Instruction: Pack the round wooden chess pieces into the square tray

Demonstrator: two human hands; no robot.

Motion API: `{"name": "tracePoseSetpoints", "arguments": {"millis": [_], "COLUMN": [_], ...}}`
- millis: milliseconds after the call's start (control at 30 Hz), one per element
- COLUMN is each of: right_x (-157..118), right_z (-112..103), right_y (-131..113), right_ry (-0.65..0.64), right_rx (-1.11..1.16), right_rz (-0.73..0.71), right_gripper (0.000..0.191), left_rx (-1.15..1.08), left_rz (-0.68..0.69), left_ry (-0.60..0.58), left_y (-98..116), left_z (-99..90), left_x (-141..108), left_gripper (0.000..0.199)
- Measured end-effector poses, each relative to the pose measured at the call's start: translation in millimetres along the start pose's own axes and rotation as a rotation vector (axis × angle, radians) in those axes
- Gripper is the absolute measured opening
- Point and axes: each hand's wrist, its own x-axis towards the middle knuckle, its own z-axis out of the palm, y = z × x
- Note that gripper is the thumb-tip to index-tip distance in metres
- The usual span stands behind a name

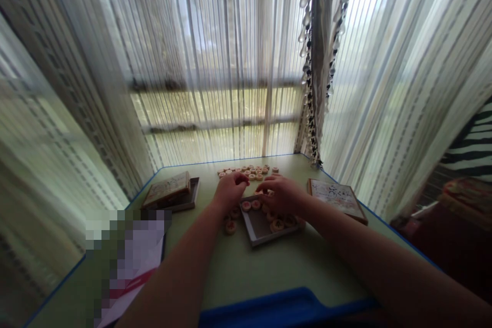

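Round wooden xiangqi pieces, some with red marks, lie in a shallow open box (265, 240) on the green table. My left hand (231, 188) is beyond the box's far left corner, its fingers curled together; a small bit of something shows at the fingertips, too little to name. Over the box's far side, my right hand (282, 190) has bent fingers pointing down at the pieces, and its grip is partly hidden. Loose pieces (230, 227) sit left of the box. A further group of pieces (251, 170) is spread out beyond both hands.
At the left, a printed box lid (169, 188) leans on another shallow box (195, 193). Another printed lid (337, 199) lies at the right. A paper sheet (142, 256) is near my left forearm. A blue chair back (269, 307) stands at the near edge; curtains (230, 61) hang behind.
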Motion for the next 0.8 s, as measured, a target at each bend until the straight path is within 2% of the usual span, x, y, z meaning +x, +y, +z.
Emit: {"name": "tracePoseSetpoints", "arguments": {"millis": [133, 333, 800], "right_x": [-1.0, -0.8, -2.3], "right_z": [-0.6, 4.0, 3.4], "right_y": [-5.4, -13.9, -23.7], "right_ry": [-0.042, -0.068, -0.115], "right_rx": [-0.033, -0.072, 0.033], "right_rz": [-0.034, 0.001, -0.05], "right_gripper": [0.021, 0.022, 0.017], "left_rx": [0.062, 0.119, 0.123], "left_rz": [0.016, 0.035, 0.069], "left_ry": [0.013, 0.003, 0.018], "left_y": [1.1, 6.7, 6.2], "left_z": [0.2, -1.5, -0.8], "left_x": [-0.8, -3.4, -2.5], "left_gripper": [0.016, 0.015, 0.017]}}
